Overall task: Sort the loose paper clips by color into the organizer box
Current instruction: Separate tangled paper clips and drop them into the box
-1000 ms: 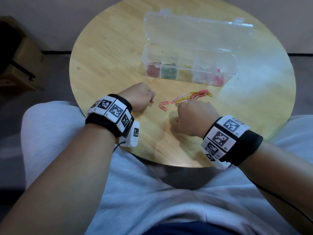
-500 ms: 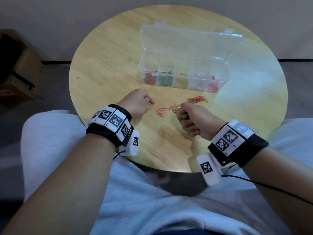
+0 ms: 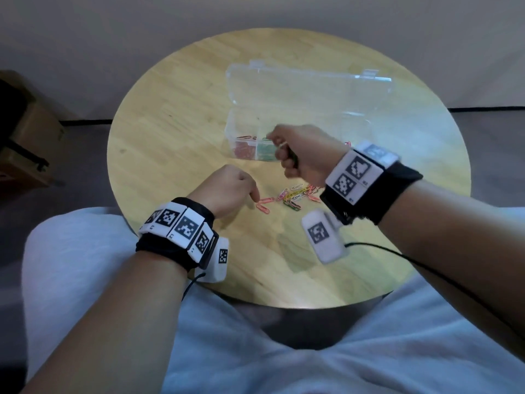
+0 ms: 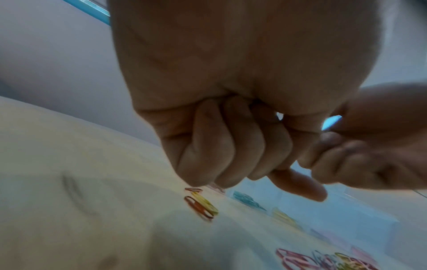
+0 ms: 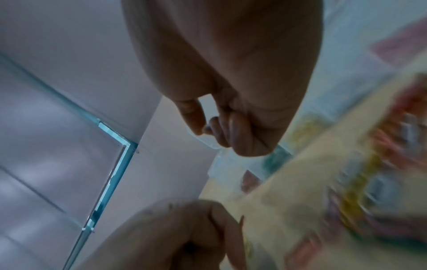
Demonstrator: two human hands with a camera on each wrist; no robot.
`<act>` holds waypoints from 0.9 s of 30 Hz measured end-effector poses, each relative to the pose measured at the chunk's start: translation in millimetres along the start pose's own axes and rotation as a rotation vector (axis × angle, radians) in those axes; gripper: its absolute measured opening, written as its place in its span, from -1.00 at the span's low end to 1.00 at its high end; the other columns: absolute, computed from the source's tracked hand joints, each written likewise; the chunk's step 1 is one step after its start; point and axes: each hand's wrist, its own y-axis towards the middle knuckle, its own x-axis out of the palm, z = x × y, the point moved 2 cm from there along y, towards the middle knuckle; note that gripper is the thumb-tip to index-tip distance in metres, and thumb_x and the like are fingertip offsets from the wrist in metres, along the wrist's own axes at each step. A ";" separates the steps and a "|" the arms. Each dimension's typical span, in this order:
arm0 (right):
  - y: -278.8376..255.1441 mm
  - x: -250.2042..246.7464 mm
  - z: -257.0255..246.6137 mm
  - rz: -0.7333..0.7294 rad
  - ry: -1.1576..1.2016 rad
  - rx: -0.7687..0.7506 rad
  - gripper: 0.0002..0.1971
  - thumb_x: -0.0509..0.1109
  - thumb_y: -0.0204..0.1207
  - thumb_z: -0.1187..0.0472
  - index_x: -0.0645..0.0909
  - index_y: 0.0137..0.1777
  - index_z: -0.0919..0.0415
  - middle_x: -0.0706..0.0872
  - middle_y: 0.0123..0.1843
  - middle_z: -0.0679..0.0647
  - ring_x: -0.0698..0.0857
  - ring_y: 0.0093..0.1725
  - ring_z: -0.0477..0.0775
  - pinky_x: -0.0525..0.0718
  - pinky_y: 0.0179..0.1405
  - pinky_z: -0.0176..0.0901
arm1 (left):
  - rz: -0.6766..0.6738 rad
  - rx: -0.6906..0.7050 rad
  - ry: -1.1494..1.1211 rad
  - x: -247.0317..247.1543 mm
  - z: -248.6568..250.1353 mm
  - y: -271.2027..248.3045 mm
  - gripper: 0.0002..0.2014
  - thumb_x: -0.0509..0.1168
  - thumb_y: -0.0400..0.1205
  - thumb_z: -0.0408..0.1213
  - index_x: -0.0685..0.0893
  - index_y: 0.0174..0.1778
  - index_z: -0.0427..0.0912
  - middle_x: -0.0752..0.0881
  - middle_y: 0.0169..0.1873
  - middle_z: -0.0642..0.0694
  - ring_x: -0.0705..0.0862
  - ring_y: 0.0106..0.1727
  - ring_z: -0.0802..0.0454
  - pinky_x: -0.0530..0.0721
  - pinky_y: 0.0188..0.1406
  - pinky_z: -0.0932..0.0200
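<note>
Several compartments of the clear plastic organizer box (image 3: 241,129), which stands with its lid open in the upper middle of the head view on the round pale wooden table (image 3: 159,132), already hold sorted clips; red ones fill the leftmost cell and green ones (image 3: 265,150) the next, while the cells further right are hidden behind the right hand (image 3: 304,153); so the sorting looks well under way, though how much is done I can only judge roughly. That right hand hovers over the green cell with its fingers curled tight and thumb against forefinger, likely pinching a clip for that cell; the clip itself is too small and blurred to make out, so I cannot tell what it holds. A small heap of loose coloured paper clips (image 3: 295,196), pink, yellow, white and green, lies at the centre of the frame, just below the box; two pink clips (image 3: 264,204) lie a little to its left. The left hand (image 3: 227,191) rests on the table beside these, three fingers curled in and forefinger (image 4: 298,184) pointing down at them. A fair number of clips remain to be sorted.
</note>
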 end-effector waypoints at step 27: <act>-51.8 -61.9 56.3 0.342 0.087 -0.390 -0.80 0.27 0.67 0.11 0.48 0.27 0.00 0.72 0.17 0.14 0.74 0.11 0.08 0.74 0.07 -0.03 | 0.150 0.090 0.263 -13.4 82.0 78.7 -0.82 0.15 0.68 -0.20 0.53 0.13 -0.17 0.64 0.10 -0.12 0.62 0.09 -0.11 0.56 -0.06 0.06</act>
